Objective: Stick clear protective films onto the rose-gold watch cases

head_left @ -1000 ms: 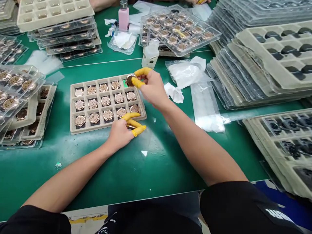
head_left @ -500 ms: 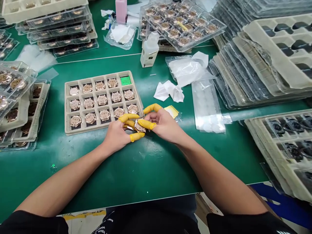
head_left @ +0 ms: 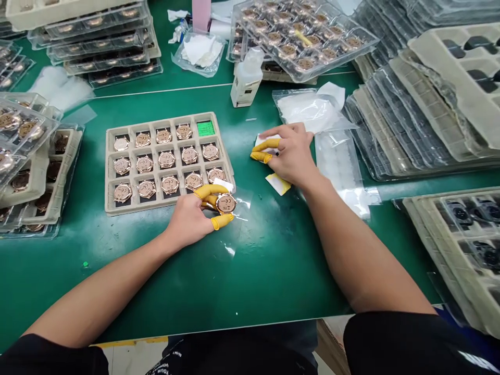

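My left hand [head_left: 191, 217], with yellow finger cots on thumb and fingers, pinches a rose-gold watch case [head_left: 225, 203] by its rim, its printed back turned up. Beside the case lies a clear film [head_left: 244, 204], and a small white tab [head_left: 224, 184] shows just above it. My right hand [head_left: 292, 155], also in yellow finger cots, is lowered onto a white wipe [head_left: 261, 139], thumb and finger closed at its edge; the hand hides most of the wipe. A yellow-edged white scrap [head_left: 278, 184] lies below that hand. Left of centre, a beige tray [head_left: 130, 207] holds similar watch cases and a green label [head_left: 205, 128].
A white bottle [head_left: 247, 79] stands behind the hands, near a plastic bag of white material [head_left: 308, 108]. Stacked trays rise at the left [head_left: 97, 52] and right [head_left: 394, 109]. A clear tray of watch cases [head_left: 304, 36] rests at the back.
My right hand has let go of the watch case and moved right and away from me to the white wipe. My left hand keeps the case; clear film now shows beside it.
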A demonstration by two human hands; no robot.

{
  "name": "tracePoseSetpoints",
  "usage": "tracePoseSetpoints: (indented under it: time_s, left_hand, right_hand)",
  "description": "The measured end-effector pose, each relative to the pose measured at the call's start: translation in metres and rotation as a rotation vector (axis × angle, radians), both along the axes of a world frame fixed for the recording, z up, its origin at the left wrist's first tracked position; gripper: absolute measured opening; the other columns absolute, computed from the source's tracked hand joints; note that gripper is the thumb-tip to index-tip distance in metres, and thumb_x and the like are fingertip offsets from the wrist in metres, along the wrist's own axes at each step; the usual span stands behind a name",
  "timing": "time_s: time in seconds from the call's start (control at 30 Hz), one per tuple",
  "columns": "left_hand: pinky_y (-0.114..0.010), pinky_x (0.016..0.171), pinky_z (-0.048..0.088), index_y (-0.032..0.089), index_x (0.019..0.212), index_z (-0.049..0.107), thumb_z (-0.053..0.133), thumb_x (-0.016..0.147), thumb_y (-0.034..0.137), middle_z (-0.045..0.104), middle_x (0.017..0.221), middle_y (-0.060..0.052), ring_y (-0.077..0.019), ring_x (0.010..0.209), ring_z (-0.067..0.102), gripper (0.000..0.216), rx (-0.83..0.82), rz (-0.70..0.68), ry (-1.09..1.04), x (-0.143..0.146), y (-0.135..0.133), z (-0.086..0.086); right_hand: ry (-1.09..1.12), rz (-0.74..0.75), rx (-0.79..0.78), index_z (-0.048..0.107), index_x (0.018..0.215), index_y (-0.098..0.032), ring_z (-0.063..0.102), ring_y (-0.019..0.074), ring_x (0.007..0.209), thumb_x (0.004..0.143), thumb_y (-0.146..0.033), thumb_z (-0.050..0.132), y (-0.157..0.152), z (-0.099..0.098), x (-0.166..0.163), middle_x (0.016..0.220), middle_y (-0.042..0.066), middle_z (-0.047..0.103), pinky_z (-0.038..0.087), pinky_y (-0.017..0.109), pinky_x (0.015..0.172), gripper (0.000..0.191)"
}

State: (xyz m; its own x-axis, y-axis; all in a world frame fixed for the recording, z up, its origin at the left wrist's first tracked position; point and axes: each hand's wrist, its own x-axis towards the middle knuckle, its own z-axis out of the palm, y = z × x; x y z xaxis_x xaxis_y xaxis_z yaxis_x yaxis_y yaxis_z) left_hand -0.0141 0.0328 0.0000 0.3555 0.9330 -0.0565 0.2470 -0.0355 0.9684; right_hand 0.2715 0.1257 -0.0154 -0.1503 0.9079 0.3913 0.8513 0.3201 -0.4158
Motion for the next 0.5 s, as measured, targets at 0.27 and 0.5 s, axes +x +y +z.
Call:
tracePoseSetpoints:
  time_s: [0.27,0.5]
  left_hand:
    - [-0.030,0.085,0.067,0.020,0.121,0.073,0.088,0.071,0.027,0.081,0.096,-0.002,-0.0167,0.084,0.079,0.053,-0.029,0.014,-0.033,0.001,0.001,0.000]
    - [-0.030,0.085,0.064,0.023,0.122,0.074,0.089,0.073,0.027,0.082,0.100,-0.001,-0.0172,0.087,0.078,0.051,-0.022,0.008,-0.095,0.001,0.000,-0.005]
  right_hand:
    - [0.379,-0.055,0.086,0.075,0.093,-0.023,0.064,0.0233,0.080,0.090,-0.046,0.077,-0.016,0.024,-0.026,0.082,0.005,0.071,0.050,0.046,0.081,0.024]
    - [0.283,0.335,0.150,0.079,0.093,-0.029,0.065,0.0197,0.079,0.093,-0.017,0.069,-0.090,0.044,-0.073,0.084,0.002,0.075,0.048,0.037,0.069,0.016]
